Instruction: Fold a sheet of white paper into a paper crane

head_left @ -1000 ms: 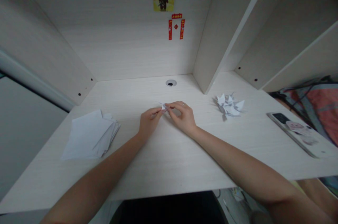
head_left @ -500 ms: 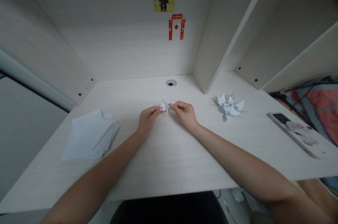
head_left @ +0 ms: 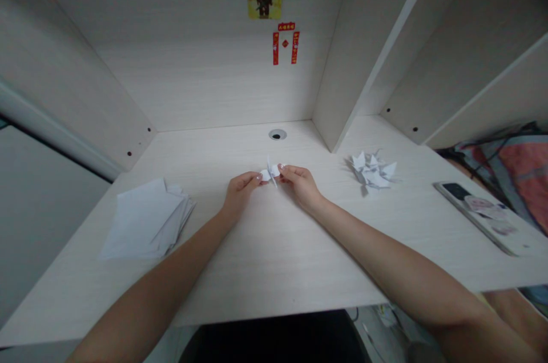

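Observation:
Between my two hands is a small white paper crane (head_left: 272, 172), its wings stretched out to the left and right, with thin points rising and dropping from its middle. My left hand (head_left: 241, 190) pinches the left wing between thumb and fingers. Its mate, my right hand (head_left: 301, 183), grips the right wing the same way. Farther right, several folded paper cranes (head_left: 371, 171) lie in a heap on the desk. A stack of white paper sheets (head_left: 145, 219) rests to the left of my left forearm.
The pale wooden desk (head_left: 257, 271) has a round cable hole (head_left: 278, 134) near its back panel. A phone (head_left: 479, 217) lies at the right, beside a red and grey cloth item (head_left: 518, 169). An upright divider (head_left: 342, 95) stands behind the crane heap.
The paper crane has opened wider, its wings now spread flat between my hands. My right hand has shifted slightly, its thumb now over the wing; the left has barely moved.

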Tool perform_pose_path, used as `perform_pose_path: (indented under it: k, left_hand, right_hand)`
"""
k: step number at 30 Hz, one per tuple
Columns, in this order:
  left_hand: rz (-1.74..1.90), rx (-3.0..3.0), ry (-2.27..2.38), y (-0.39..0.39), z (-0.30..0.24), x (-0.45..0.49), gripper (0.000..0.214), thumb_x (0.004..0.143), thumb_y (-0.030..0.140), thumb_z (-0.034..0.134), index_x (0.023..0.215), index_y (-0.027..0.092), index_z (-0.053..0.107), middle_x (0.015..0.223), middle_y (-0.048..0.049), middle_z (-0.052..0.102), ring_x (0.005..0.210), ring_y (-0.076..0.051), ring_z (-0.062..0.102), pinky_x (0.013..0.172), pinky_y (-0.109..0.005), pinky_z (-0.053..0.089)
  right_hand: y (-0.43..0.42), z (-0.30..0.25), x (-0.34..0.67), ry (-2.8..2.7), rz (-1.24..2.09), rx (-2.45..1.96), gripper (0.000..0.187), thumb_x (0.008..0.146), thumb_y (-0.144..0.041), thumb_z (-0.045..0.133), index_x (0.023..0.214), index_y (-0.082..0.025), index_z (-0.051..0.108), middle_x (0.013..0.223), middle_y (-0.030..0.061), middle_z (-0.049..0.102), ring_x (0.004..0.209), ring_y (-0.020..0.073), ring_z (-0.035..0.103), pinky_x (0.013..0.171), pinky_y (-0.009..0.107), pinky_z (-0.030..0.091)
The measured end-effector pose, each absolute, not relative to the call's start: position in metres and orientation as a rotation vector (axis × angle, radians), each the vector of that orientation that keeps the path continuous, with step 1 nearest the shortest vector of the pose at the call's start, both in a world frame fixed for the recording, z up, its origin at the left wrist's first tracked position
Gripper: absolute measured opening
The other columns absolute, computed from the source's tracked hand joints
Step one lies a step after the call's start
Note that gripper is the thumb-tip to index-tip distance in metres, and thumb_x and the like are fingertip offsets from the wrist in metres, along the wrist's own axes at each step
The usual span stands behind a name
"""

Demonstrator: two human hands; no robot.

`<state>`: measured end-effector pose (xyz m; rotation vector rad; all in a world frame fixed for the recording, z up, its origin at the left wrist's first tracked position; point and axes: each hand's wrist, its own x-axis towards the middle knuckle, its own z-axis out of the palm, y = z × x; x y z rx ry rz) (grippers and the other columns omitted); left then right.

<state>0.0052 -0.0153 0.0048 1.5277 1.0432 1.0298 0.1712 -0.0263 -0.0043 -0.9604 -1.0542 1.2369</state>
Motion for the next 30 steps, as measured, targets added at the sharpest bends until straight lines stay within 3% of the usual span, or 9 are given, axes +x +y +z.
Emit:
perform_pose_path:
  k: [9, 20, 30]
  left_hand:
    - [1.044, 1.466, 0.998, -0.0157, 0.0059, 0.0053, 0.025, 0.074, 0.041, 0.058, 0.072, 0.017, 0.066, 0.074, -0.0021, 0.068, 0.078, -0.017, 0.063, 0.075, -0.028, 0.046]
    - [1.052, 1.421, 0.958, -0.0124, 0.0017, 0.0034, 0.026, 0.072, 0.041, 0.062, 0.071, 0.015, 0.065, 0.071, -0.0025, 0.066, 0.074, -0.017, 0.059, 0.074, -0.028, 0.044]
    - [1.067, 1.413, 0.883, -0.0144, 0.0057, 0.003, 0.022, 0.073, 0.036, 0.061, 0.064, 0.016, 0.063, 0.064, -0.0004, 0.062, 0.065, -0.014, 0.053, 0.067, -0.024, 0.039]
  right_hand:
    - [-0.0292, 0.0044, 0.1709, -1.025, 1.322, -0.895, 0.037, 0.071, -0.048, 0.064, 0.051, -0.017, 0.056, 0.057, -0.0005, 0.05, 0.058, 0.0123, 0.043, 0.06, 0.027, 0.032]
    - [-0.0269, 0.0029, 0.1713, -0.846, 1.459, -0.862, 0.03, 0.064, -0.043, 0.072, 0.056, -0.015, 0.063, 0.059, 0.0003, 0.057, 0.059, 0.0111, 0.047, 0.059, 0.025, 0.035]
    - [-0.0246, -0.0016, 0.1733, -0.819, 1.52, -0.847, 0.028, 0.067, -0.041, 0.072, 0.062, -0.014, 0.066, 0.062, 0.001, 0.061, 0.061, 0.0109, 0.052, 0.06, 0.024, 0.038]
